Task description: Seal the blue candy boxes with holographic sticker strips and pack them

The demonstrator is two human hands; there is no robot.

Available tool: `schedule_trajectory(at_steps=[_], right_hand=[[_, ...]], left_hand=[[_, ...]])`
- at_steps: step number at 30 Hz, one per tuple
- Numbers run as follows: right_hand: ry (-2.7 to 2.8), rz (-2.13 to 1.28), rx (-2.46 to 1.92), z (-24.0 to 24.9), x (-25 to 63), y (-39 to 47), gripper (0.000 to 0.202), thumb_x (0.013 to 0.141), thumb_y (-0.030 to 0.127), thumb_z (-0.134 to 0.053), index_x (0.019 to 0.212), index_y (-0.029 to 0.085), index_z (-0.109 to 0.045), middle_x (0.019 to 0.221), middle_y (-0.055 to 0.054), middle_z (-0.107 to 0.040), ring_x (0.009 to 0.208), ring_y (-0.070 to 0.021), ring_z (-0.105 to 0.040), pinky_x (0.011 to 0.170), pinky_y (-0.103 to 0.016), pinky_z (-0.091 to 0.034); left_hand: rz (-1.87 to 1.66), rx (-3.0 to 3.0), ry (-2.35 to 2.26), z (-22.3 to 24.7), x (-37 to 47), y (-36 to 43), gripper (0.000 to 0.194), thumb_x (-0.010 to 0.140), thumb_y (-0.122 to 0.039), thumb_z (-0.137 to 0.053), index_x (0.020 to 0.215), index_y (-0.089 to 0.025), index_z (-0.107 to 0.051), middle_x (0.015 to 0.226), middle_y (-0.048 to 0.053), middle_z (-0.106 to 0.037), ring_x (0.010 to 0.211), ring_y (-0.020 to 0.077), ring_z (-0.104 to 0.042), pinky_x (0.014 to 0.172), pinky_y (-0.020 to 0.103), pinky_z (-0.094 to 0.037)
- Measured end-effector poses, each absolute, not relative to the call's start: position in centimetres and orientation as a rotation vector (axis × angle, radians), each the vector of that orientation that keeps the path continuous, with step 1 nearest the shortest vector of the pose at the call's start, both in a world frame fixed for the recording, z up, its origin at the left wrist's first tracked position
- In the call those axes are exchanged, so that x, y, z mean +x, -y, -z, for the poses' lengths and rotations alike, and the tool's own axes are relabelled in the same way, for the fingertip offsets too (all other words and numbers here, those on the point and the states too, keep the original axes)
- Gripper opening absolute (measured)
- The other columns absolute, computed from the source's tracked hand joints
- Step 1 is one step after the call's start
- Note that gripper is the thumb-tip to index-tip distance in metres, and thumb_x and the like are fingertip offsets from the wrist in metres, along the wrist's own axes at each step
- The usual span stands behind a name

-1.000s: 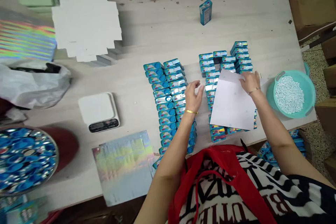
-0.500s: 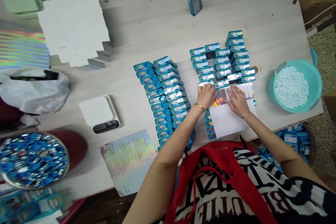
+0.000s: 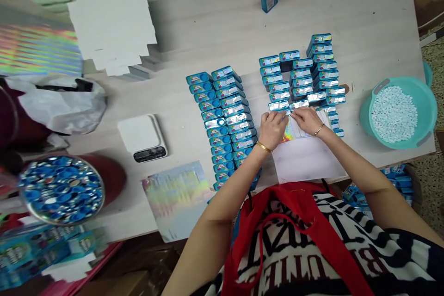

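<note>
A white sheet with a shiny holographic part (image 3: pixel 308 159) lies in front of me, over part of a group of small blue boxes (image 3: pixel 301 82). My left hand (image 3: pixel 274 128) is at the sheet's upper left edge, fingers bent and pressed together; what they pinch is too small to make out. Close to it on the right, my right hand (image 3: pixel 305 119) has its fingertips together at the shiny strip's top edge, beside the nearest boxes. Whatever sits between its fingertips is hidden too.
Two columns of blue boxes (image 3: pixel 227 125) stand left of my hands. A teal tub of white pellets (image 3: pixel 367 118) is at the right. Further left are a white scale (image 3: pixel 140 134), a holographic sheet (image 3: pixel 176 201), a white card stack (image 3: pixel 113 23) and a bowl of blue caps (image 3: pixel 62 189).
My right hand has moved left toward my left hand, and its spread fingers have closed together. The whole view has shifted slightly.
</note>
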State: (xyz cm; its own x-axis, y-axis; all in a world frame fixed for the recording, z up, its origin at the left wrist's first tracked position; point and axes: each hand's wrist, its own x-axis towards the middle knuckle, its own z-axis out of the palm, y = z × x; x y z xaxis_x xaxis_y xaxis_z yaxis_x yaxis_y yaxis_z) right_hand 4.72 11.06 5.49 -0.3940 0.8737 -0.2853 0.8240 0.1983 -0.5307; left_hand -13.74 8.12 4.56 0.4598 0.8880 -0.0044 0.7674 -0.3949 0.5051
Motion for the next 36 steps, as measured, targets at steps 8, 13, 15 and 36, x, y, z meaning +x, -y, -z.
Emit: schedule_trajectory(at_steps=[8, 13, 15, 36], right_hand=[[2.318, -0.923, -1.83, -4.6, 6.0, -12.3, 0.027, 0.097, 0.027, -0.046, 0.085, 0.018, -0.069, 0.097, -0.009, -0.074, 0.093, -0.0242, -0.06, 0.077, -0.033, -0.031], [2.337, -0.84, -1.805, -4.4, 6.6, -12.1, 0.027, 0.097, 0.029, -0.046, 0.086, 0.018, -0.069, 0.096, -0.009, -0.074, 0.094, -0.0251, -0.06, 0.08, -0.035, -0.032], [2.36, -0.841, -1.764, -4.8, 6.4, -11.9, 0.027, 0.097, 0.03, -0.047, 0.084, 0.019, -0.068, 0.094, -0.009, -0.074, 0.092, -0.0249, -0.06, 0.081, -0.035, -0.033], [2.352, -0.727, -1.907, -5.3, 8.7, -12.8, 0.03, 0.096, 0.035, -0.048, 0.092, 0.018, -0.072, 0.1, -0.014, -0.072, 0.103, -0.0312, -0.059, 0.093, -0.047, -0.037]], left_hand=[[-0.672, 2.103, -1.168, -6.1, -13.9, -3.1, 0.023, 0.097, -0.034, -0.049, 0.106, -0.02, -0.065, 0.114, 0.013, -0.065, 0.105, 0.0234, -0.058, 0.087, 0.04, -0.046], [-0.906, 1.805, -1.277, -7.4, -14.8, -4.4, 0.036, 0.095, -0.045, -0.055, 0.12, -0.019, -0.057, 0.109, 0.01, -0.064, 0.094, 0.0195, -0.059, 0.081, 0.033, -0.048], [-0.808, 1.875, -1.375, -6.8, -14.9, -6.2, 0.045, 0.097, -0.041, -0.049, 0.136, -0.019, -0.049, 0.112, 0.011, -0.065, 0.095, 0.0211, -0.059, 0.086, 0.036, -0.047], [-1.021, 1.797, -1.457, -6.3, -13.6, -1.9, 0.054, 0.099, -0.032, -0.048, 0.149, -0.02, -0.035, 0.094, 0.006, -0.066, 0.09, 0.0179, -0.064, 0.089, 0.036, -0.052]])
